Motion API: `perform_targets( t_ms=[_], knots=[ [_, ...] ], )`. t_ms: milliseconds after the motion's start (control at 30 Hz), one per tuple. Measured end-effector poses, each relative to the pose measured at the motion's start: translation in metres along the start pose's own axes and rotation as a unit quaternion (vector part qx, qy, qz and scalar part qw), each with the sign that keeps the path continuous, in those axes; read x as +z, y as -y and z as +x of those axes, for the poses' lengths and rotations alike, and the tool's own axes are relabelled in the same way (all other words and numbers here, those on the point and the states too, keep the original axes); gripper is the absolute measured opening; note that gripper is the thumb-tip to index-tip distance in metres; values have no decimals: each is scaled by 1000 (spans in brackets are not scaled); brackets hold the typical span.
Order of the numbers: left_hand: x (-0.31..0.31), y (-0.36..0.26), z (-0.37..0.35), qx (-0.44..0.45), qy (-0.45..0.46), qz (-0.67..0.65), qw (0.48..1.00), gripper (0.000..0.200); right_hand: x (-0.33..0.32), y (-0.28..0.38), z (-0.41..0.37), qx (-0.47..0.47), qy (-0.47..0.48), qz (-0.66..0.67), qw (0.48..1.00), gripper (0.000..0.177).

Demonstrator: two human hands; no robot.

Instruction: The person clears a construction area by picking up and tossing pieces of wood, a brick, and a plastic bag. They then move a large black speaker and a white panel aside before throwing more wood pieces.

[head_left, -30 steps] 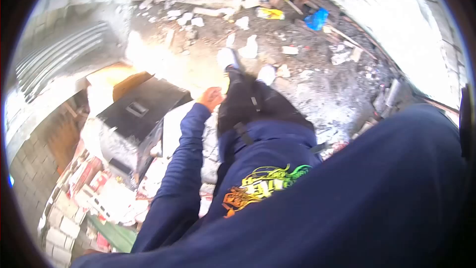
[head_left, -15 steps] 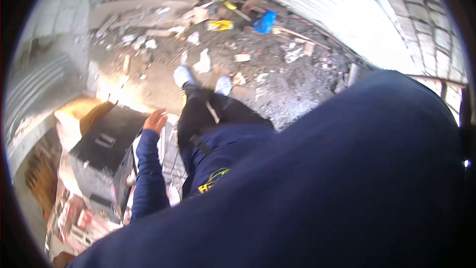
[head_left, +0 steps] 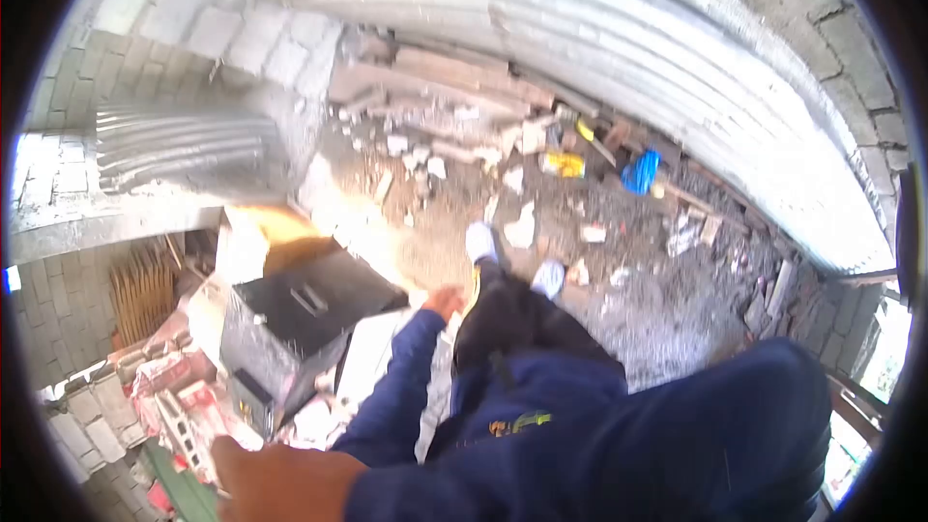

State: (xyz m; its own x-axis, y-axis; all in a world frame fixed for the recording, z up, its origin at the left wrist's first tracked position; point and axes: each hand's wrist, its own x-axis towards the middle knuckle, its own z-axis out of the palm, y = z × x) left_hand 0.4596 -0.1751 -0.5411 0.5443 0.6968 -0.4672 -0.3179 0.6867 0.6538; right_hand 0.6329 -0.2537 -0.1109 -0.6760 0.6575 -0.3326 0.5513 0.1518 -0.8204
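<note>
My left hand (head_left: 445,302) hangs beside my left thigh, holding nothing that I can see. Its fingers look loosely stretched, though somewhat blurred. Just left of it stands a dark box-shaped case (head_left: 319,295) with a flat black top and greyish front. My right arm bends across my body, close to the camera. My right hand (head_left: 285,483) shows large at the lower left; its fingers are mostly hidden or cut off by the frame edge. Whether it holds anything does not show.
Rubble and litter cover the dirt floor, including a blue plastic bag (head_left: 641,172) and a yellow wrapper (head_left: 563,164). Wooden planks (head_left: 464,77) lie by the corrugated metal sheet (head_left: 599,19). Hollow blocks (head_left: 184,430) stand at lower left. My shoes (head_left: 548,278) are on the dirt.
The view has swung left, so the case and litter appear farther right. My right forearm sits lower in view, and more of my right hand shows. My left hand stays by my thigh.
</note>
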Motion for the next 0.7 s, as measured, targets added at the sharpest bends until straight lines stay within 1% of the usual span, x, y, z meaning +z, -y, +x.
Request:
perform_targets(
  t_ms=[33, 67, 100, 133, 167, 200, 233, 267, 300, 333, 367, 400, 433, 467, 500, 533, 567, 600, 633, 667, 700],
  knots=[
    [-19, 4, 14, 124, 71, 308, 941, 30, -2, -5, -3, 9, 3, 9, 1000, 16],
    [-65, 14, -28, 198, 113, 588, 776, 28, -1, 3, -4, 10, -1, 33, 999, 15],
    [-89, 24, -86, 223, 163, 798, 536, 27, -9, 14, -2, 16, -17, 59, 998, 15],
    [-61, 10, -102, 6, 92, 703, 705, 29, -18, 24, 1, 23, -39, 74, 996, 15],
    [-26, -13, -86, -188, 11, 549, 814, 31, -25, 36, 7, 37, -70, 86, 993, 15],
    [-19, -16, -87, -172, -2, 534, 828, 34, -29, 45, 11, 49, -108, 91, 989, 14],
    [-18, -18, -90, -160, -13, 518, 840, 37, -34, 49, 15, 50, -165, 64, 983, 14],
    [-40, -7, -85, -78, 44, 598, 796, 40, -36, 30, 4, 20, -239, -122, 963, 15],
    [-27, -15, -92, -112, -4, 549, 829, 41, 3, -6, 2, -14, -298, -123, 946, 17],
    [-40, -4, -87, -110, -6, 566, 817, 40, 14, -42, -8, 68, -163, -100, 979, 25],
    [-31, -15, -84, -174, -26, 533, 827, 40, 3, -72, -3, 199, 8, -48, 979, 37],
    [-36, -11, -85, -158, -29, 506, 847, 40, 19, -124, -17, 172, -69, 98, 978, 44],
    [-61, 3, -85, -185, -70, 445, 874, 40, 55, -184, -24, 211, -142, 184, 949, 47],
    [-85, 8, -85, -212, -87, 433, 872, 40, 63, -229, -32, 312, -86, 259, 910, 45],
    [-52, -12, -94, -232, -127, 416, 870, 47, 135, -302, -53, 419, -285, 168, 845, 40],
    [-62, -7, -101, -224, -143, 388, 883, 49, 179, -341, -89, 485, -325, 55, 810, 37],
    [-83, -5, -104, -257, -138, 368, 883, 48, 218, -369, -122, 538, -357, -62, 761, 35],
    [-90, -9, -108, -278, -132, 376, 874, 46, 273, -402, -156, 631, -261, 2, 731, 31],
    [-98, -12, -114, -301, -130, 374, 868, 45, 324, -426, -188, 707, -159, 71, 686, 28],
    [-108, -15, -121, -309, -140, 370, 865, 43, 365, -434, -219, 641, -5, 105, 761, 28],
    [-115, -20, -124, -336, -145, 402, 840, 43, 386, -434, -236, 548, 146, 135, 813, 27]
  ],
)
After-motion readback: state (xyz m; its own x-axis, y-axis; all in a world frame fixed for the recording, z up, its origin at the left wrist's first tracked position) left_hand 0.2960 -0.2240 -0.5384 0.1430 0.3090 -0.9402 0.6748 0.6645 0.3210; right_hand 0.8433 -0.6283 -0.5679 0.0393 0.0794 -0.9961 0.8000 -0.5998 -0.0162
